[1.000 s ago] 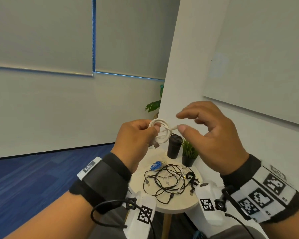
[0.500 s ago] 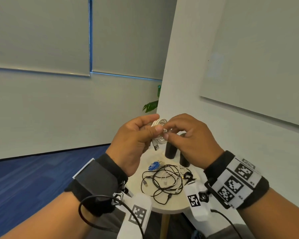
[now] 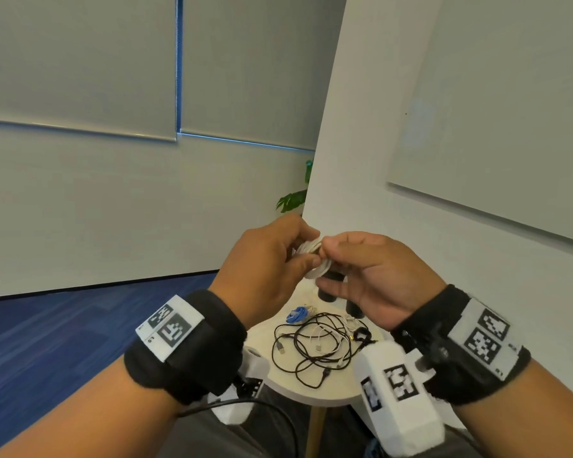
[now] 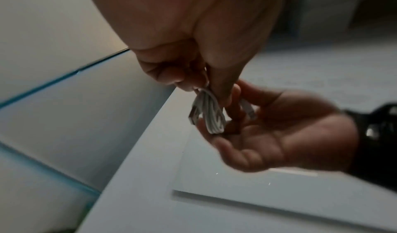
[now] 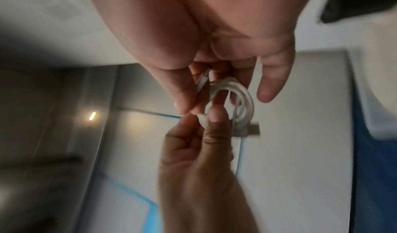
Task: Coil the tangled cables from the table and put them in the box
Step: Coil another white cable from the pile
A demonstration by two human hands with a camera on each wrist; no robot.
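Both hands point(image 3: 268, 259) point(image 3: 374, 276) pinch the white cable coil point(image 3: 315, 259) at chest height.

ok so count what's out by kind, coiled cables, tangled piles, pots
white cable coil, held up: 1
blue cable bundle: 1
tangled cable pile, black and white: 1
black pots, partly hidden: 2
total: 5

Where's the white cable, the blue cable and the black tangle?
white cable point(image 5: 242, 99): right wrist view, on the coil's loops.
blue cable point(image 3: 297, 314): head view, middle of the bundle.
black tangle point(image 3: 315, 350): head view, on crossing strands.
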